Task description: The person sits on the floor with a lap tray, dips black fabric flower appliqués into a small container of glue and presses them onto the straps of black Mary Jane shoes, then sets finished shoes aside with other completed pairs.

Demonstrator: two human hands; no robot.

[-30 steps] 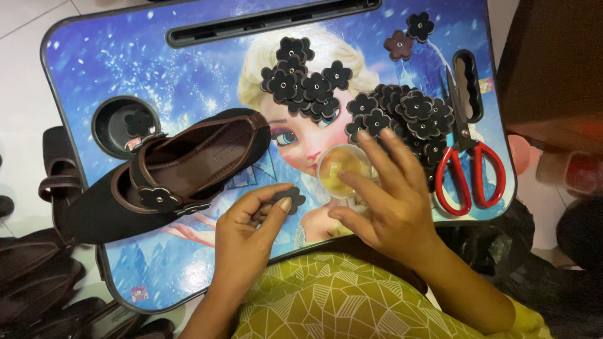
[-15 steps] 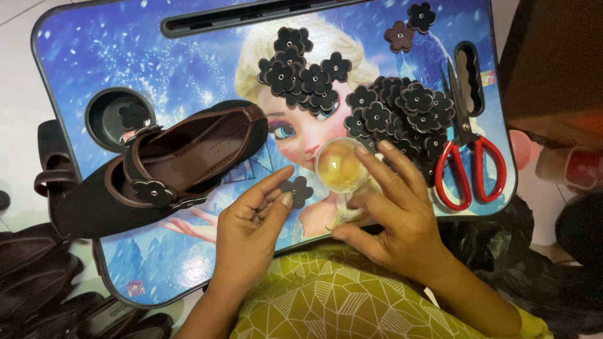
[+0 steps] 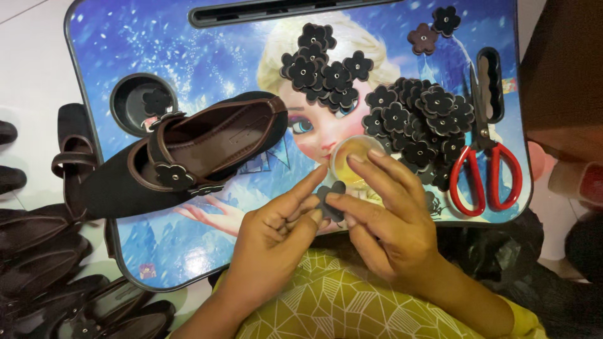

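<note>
One flower fixed so far, on the strap of the black shoe (image 3: 188,157) lying on its side at the left of the lap tray (image 3: 113,37); toe of that shoe bare. Another flower (image 3: 329,199) pinched at the tray's near edge, between thumb and forefinger of the left hand (image 3: 276,232) and the fingertips of the right hand (image 3: 386,220), both hands closed on it together. Just beyond those fingers, further onto the tray, a small open pot of yellowish glue (image 3: 352,160); impossible to tell whether glue already coats the held flower. Plenty left, by the look of it: a heap of black flowers (image 3: 418,122) at the tray's right, a smaller cluster (image 3: 323,69) at its middle, two strays (image 3: 433,28) near its far right corner, one more in the round cup hollow (image 3: 143,103) at its left. Red-handled scissors (image 3: 483,163) at the tray's right edge, untouched. Off the tray's left edge, several dark shoes (image 3: 38,251) waiting on the floor
</note>
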